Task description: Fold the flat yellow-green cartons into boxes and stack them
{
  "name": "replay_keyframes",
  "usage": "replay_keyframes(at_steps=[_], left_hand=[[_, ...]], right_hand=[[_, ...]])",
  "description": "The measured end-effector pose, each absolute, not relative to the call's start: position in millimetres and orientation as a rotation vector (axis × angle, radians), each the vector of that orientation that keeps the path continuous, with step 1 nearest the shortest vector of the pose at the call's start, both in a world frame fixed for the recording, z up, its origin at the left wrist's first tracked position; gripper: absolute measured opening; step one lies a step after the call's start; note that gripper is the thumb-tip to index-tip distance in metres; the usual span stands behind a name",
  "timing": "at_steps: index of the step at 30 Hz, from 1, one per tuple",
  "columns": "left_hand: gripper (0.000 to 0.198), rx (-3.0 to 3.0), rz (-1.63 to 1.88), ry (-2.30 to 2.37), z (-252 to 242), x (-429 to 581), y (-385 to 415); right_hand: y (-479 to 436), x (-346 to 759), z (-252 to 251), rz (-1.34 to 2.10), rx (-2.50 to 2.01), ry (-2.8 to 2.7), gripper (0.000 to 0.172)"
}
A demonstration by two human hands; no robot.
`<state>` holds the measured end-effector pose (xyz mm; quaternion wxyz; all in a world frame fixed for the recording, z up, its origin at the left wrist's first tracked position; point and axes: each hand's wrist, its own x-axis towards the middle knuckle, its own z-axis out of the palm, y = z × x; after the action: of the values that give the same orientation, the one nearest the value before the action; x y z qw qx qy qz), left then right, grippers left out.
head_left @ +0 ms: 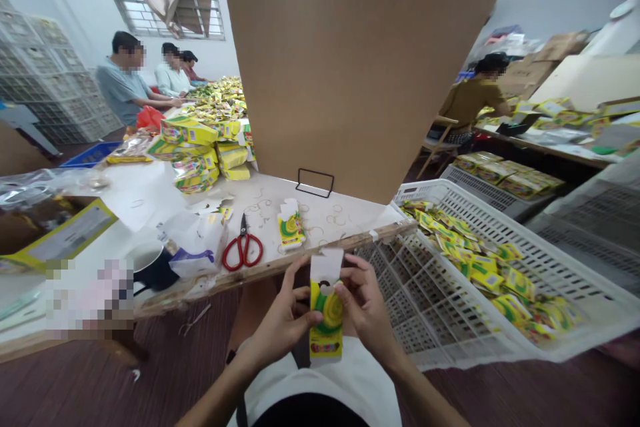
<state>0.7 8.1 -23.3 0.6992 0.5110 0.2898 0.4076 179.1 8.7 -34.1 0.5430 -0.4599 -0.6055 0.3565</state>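
A small yellow and green printed carton (pixel 326 320) is upright in front of my lap, its white top flap standing up. My left hand (pixel 293 313) grips its left side, thumb across the front. On the other side, my right hand (pixel 367 303) holds the upper right edge, with the thumb near the opening. What lies inside the carton I cannot make out. Just beyond my hands, a similar carton (pixel 291 223) with raised white flaps lies on the table (pixel 260 190). Red-handled scissors (pixel 243 250) rest to its left, near the table edge.
A large cardboard sheet (pixel 345 73) stands at the table's back. To the right, a white plastic crate (pixel 450 197) holds many yellow packs. Stacked yellow boxes (pixel 193 153), a dark mug (pixel 155 270) and an open box (pixel 70 233) are on the left. Several people sit farther off.
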Motion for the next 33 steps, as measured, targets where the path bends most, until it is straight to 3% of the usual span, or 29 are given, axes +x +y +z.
replay_keyframes(at_steps=[2,6,11,15,18,25,30,33], left_hand=[[0.077,1.206,0.874,0.679,-22,-2,10],[0.048,1.333,0.838,0.812,-23,-7,14],[0.049,1.433,0.827,0.908,-22,-3,12],[0.049,1.414,0.882,0.874,-15,2,12],[0.056,1.367,0.896,0.863,-9,4,13],[0.055,1.331,0.874,0.825,-8,5,13],[0.054,1.235,0.932,0.775,-10,2,16],[0.054,1.219,0.933,0.755,-12,3,17]], right_hand=[[10,179,-37,0.858,-1.067,-1.432,0.027],[15,189,-35,0.857,-1.005,-1.633,0.028],[20,195,-29,1.150,-1.163,-1.699,0.036],[20,191,-23,0.895,-1.310,-1.804,0.032],[17,186,-16,0.752,-1.306,-1.835,0.042],[19,182,-14,0.860,-1.317,-1.763,0.032],[22,188,-15,0.823,-1.339,-1.829,0.048],[18,186,-16,0.729,-1.298,-1.860,0.043]])
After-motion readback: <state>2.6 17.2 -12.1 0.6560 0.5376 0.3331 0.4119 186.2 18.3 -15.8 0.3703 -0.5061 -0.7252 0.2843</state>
